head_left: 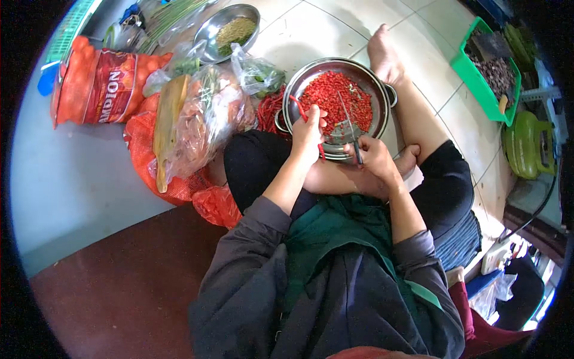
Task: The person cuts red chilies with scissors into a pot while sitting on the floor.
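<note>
My left hand is closed around red chili peppers, whose thin ends stick out above and below the fist. In my right hand is a knife with a dark handle, its narrow blade angled up and left over the pot. A metal pot with two side handles stands in front of my crossed legs, both hands at its near rim. Chopped red chili covers most of its bottom. Beside the pot on the left lies a pile of whole red chilies.
To the left are a plastic bag of meat-like pieces, a wooden board and a red net sack. A steel bowl stands behind. On the right are a green crate and a green gas cylinder.
</note>
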Demonstrator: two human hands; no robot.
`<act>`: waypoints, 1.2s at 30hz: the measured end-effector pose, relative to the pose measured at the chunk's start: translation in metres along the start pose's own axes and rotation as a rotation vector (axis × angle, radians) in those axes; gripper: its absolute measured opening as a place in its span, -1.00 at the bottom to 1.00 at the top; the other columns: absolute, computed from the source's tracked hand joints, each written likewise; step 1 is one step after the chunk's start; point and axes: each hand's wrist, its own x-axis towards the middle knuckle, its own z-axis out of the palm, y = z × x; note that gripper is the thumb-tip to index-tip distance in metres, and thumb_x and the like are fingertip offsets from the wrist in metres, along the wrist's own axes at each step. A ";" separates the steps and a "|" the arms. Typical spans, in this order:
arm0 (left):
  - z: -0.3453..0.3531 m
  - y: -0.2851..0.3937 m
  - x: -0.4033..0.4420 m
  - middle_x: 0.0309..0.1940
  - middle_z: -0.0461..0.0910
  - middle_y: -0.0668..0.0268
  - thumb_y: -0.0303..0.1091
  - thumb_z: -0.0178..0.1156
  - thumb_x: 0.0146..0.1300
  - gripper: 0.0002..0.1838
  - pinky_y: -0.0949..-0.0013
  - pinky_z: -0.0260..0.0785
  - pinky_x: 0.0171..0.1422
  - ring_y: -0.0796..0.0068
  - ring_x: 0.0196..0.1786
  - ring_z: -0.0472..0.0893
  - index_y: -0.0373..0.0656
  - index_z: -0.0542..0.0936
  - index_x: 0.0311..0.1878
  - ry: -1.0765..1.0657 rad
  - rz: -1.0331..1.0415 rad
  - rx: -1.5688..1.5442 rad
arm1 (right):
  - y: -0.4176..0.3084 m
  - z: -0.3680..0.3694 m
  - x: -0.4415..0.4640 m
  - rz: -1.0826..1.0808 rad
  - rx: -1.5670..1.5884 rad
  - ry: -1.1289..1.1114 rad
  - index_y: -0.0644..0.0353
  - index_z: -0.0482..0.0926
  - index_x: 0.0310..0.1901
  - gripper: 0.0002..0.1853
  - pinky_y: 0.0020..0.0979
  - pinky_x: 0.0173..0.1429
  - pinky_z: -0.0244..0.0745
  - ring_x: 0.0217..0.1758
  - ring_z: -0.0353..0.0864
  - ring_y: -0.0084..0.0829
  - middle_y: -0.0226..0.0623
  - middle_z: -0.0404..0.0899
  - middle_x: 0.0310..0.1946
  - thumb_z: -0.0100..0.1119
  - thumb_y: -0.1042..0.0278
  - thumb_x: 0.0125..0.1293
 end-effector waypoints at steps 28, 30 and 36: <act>0.000 0.111 0.267 -0.12 0.63 0.13 -0.34 -0.15 0.31 -0.67 0.15 0.52 -0.04 0.18 -0.07 0.65 -0.08 0.54 0.03 0.264 0.632 1.790 | -0.015 0.003 -0.001 -0.041 0.123 -0.031 0.29 0.49 -0.46 -0.65 -0.47 -0.46 0.36 -0.56 0.37 -0.65 -0.36 0.45 -0.68 0.46 0.20 0.04; -0.004 0.108 0.276 -0.18 0.65 0.16 -0.34 -0.11 0.29 -0.70 0.18 0.53 -0.08 0.21 -0.10 0.66 -0.07 0.60 -0.07 0.270 0.730 1.788 | -0.009 0.004 0.000 -0.083 0.044 -0.033 0.28 0.48 -0.47 -0.63 -0.46 -0.47 0.35 -0.57 0.34 -0.64 -0.37 0.43 -0.68 0.46 0.19 0.03; -0.006 0.110 0.284 -0.19 0.65 0.17 -0.34 -0.08 0.27 -0.74 0.18 0.53 -0.08 0.19 -0.11 0.66 -0.09 0.60 -0.14 0.286 0.774 1.869 | -0.013 0.002 0.001 -0.027 0.073 -0.111 0.27 0.47 -0.48 -0.60 -0.45 -0.44 0.36 -0.55 0.36 -0.61 -0.36 0.46 -0.66 0.46 0.13 0.03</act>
